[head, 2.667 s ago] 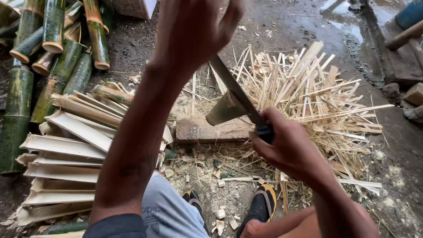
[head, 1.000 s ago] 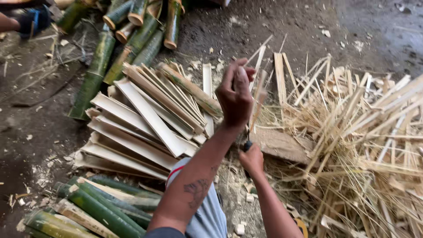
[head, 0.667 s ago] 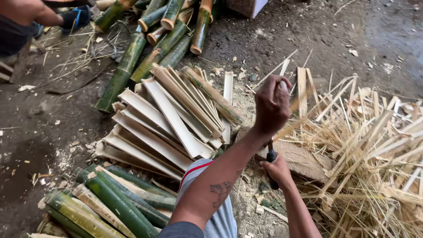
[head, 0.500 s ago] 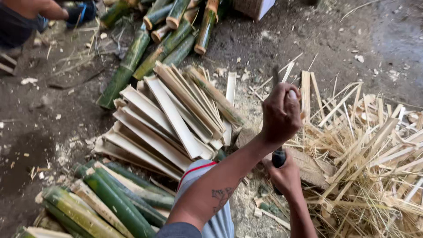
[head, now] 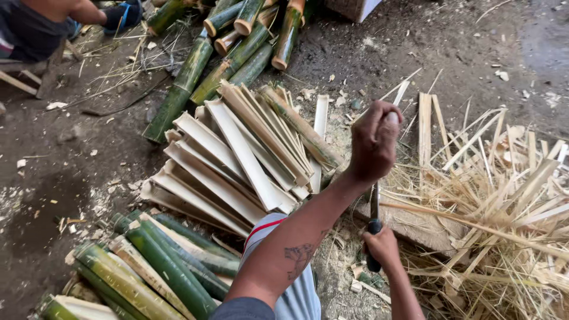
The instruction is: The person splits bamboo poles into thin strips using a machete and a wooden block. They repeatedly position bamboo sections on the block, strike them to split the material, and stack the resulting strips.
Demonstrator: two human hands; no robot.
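Observation:
My left hand [head: 373,142] is raised in a fist around the top of a thin pale bamboo piece [head: 392,118] that stands upright. Directly below it, my right hand [head: 383,246] grips the black handle of a long knife [head: 374,207], whose blade points up toward the left fist alongside the bamboo piece. Both hands hover over a flat wooden chopping block [head: 424,228] on the ground. How far the blade sits in the bamboo is hidden by my left hand.
A stack of split pale bamboo slats [head: 237,160] lies left of the block. Green bamboo sections lie at the bottom left [head: 160,266] and top [head: 237,41]. A loose heap of thin bamboo splints [head: 510,201] fills the right. Another person [head: 41,24] sits at the top left.
The view has swung left and down, so my hands now sit right of centre. My left fist stays above the right hand with the knife; more green bamboo shows at bottom left.

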